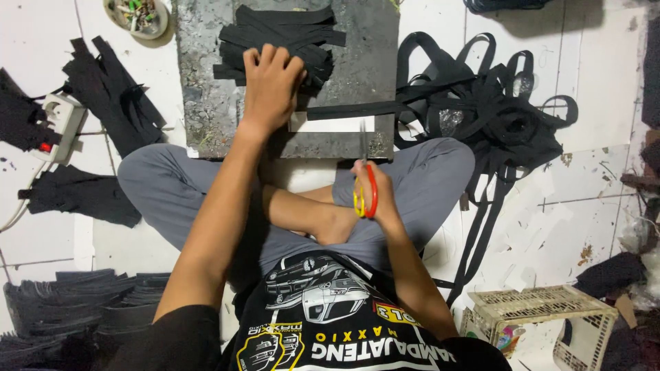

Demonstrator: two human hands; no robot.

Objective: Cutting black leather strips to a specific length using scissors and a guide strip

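My left hand (271, 82) presses palm-down on a pile of cut black strap pieces (282, 38) lying on a dark worn board (206, 75). A long black strap (357, 108) runs from under that hand across the board toward the right, over a white strip (337, 124). My right hand (375, 189) grips scissors with red and yellow handles (364, 192); the blades point up at the strap near the board's front edge. I sit cross-legged in grey trousers.
A tangled heap of black strap (495, 110) lies on the white tiled floor to the right. Black fabric pieces (110, 96) and a white power strip (62, 124) lie left. Stacked black material (75, 309) sits bottom left, a cream plastic basket (543, 316) bottom right, a small dish (137, 17) top left.
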